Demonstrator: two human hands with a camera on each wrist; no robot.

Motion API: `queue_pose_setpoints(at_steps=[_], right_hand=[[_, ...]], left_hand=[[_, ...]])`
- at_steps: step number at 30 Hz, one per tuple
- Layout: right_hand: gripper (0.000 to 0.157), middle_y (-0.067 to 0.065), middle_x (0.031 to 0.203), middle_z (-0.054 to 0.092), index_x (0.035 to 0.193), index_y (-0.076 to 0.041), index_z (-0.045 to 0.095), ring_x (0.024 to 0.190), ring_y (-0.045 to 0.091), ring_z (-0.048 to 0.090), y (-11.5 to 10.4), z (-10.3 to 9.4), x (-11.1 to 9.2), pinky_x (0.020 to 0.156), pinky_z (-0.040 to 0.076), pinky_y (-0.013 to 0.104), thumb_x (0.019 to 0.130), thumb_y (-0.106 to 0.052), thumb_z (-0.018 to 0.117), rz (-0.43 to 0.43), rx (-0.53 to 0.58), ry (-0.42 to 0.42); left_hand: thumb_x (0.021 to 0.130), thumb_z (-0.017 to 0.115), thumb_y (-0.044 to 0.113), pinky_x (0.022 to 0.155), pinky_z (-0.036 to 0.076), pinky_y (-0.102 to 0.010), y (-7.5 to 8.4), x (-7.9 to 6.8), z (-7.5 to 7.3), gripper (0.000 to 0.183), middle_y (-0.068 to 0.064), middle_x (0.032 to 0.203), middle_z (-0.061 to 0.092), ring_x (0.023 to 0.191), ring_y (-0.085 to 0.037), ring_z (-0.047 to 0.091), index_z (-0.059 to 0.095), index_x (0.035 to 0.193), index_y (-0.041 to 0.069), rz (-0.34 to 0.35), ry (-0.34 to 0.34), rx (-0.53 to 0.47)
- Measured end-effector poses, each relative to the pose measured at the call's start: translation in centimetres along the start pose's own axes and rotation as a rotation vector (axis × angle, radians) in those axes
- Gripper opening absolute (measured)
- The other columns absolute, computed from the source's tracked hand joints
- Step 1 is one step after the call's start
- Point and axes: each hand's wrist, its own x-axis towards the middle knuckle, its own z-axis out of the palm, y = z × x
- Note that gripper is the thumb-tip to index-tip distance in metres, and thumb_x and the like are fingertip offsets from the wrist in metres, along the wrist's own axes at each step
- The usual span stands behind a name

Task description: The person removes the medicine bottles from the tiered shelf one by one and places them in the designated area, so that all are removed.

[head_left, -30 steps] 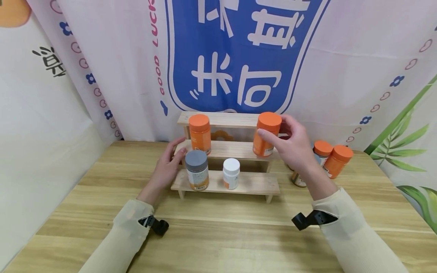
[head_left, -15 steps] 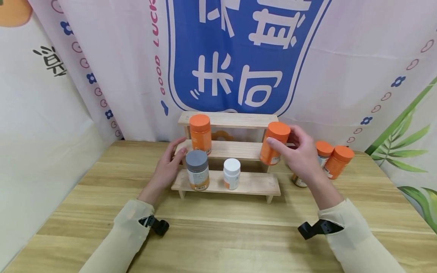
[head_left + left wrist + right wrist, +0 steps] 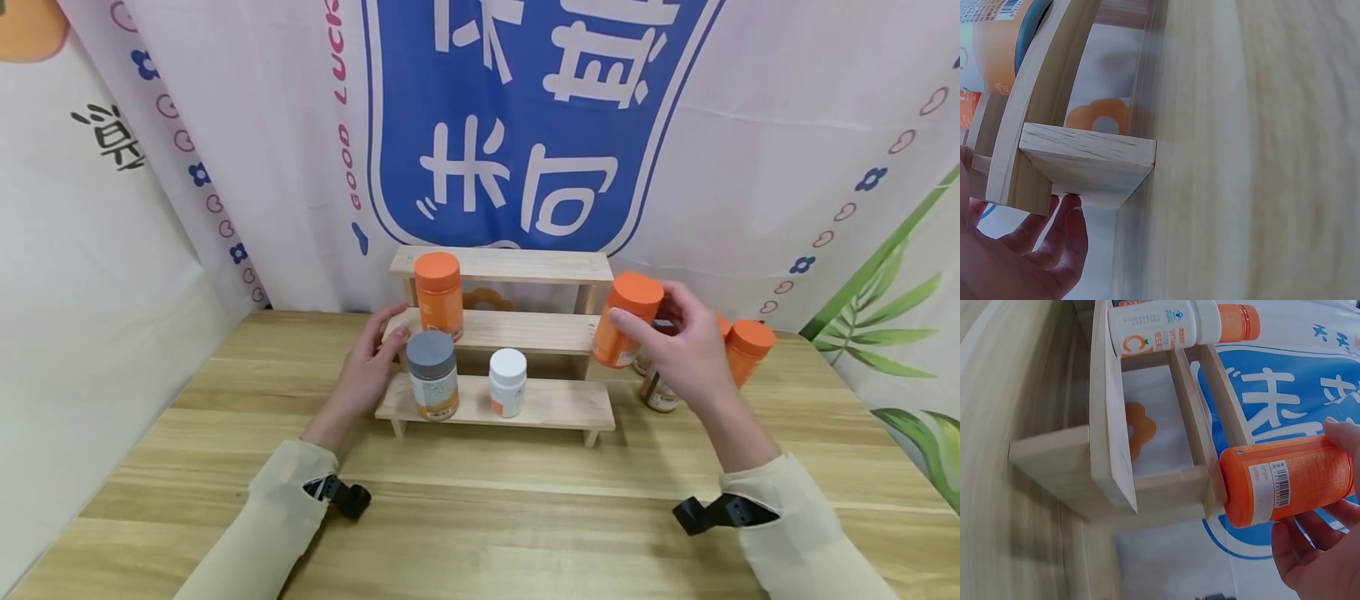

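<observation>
My right hand point(image 3: 690, 350) grips an orange bottle point(image 3: 621, 332) with an orange lid at the right end of a three-tier wooden stand point(image 3: 558, 407). The bottle tilts slightly; in the right wrist view its base lies close to a tier's end, and contact cannot be told. My left hand point(image 3: 365, 367) holds the stand's left end, thumb in front and fingers at the side. Another orange bottle point(image 3: 440, 296) stands on the middle tier. On the lowest tier are a grey-lidded jar point(image 3: 434, 375) and a small white bottle point(image 3: 507, 383).
Right of the stand, several more bottles stand on the wooden table point(image 3: 480, 517), among them an orange bottle point(image 3: 746, 350) and a brown-based jar point(image 3: 660, 396), partly hidden by the right hand. A printed cloth point(image 3: 300, 167) hangs behind the stand.
My right hand has carried the orange bottle from over the middle tier rightward and slightly down to the stand's right end. My left hand has stayed in place.
</observation>
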Motion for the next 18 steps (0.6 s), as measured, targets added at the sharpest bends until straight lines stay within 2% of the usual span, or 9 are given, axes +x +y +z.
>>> queue_pose_setpoints(at_steps=[7, 13, 18], right_hand=[[0.054, -0.014, 0.122, 0.064, 0.144, -0.014, 0.058, 0.109, 0.010, 0.061, 0.8, -2.2, -0.3, 0.087, 0.051, 0.010, 0.099, -0.035, 0.077, -0.003, -0.039, 0.078], [0.045, -0.017, 0.120, 0.063, 0.140, -0.019, 0.059, 0.109, 0.008, 0.061, 1.6, -4.4, -0.9, 0.088, 0.050, 0.007, 0.100, -0.032, 0.076, 0.016, -0.054, 0.130], [0.048, -0.021, 0.120, 0.062, 0.142, -0.020, 0.059, 0.109, 0.005, 0.060, 2.2, -5.9, -1.4, 0.086, 0.050, 0.005, 0.100, -0.034, 0.076, 0.037, -0.095, 0.152]], left_hand=[[0.114, 0.045, 0.044, 0.104, 0.046, -0.039, 0.0, 0.0, 0.0, 0.051, -0.020, 0.144, 0.061, 0.125, -0.031, 0.059, 0.039, 0.163, 0.031, 0.010, 0.004, 0.006], [0.114, 0.044, 0.047, 0.110, 0.044, -0.046, -0.1, 0.0, -0.1, 0.052, -0.019, 0.148, 0.059, 0.130, -0.033, 0.057, 0.038, 0.163, 0.033, -0.001, 0.000, 0.000], [0.114, 0.044, 0.047, 0.112, 0.043, -0.048, -0.1, -0.1, -0.1, 0.052, -0.018, 0.150, 0.058, 0.133, -0.033, 0.056, 0.038, 0.164, 0.033, -0.007, -0.003, -0.007]])
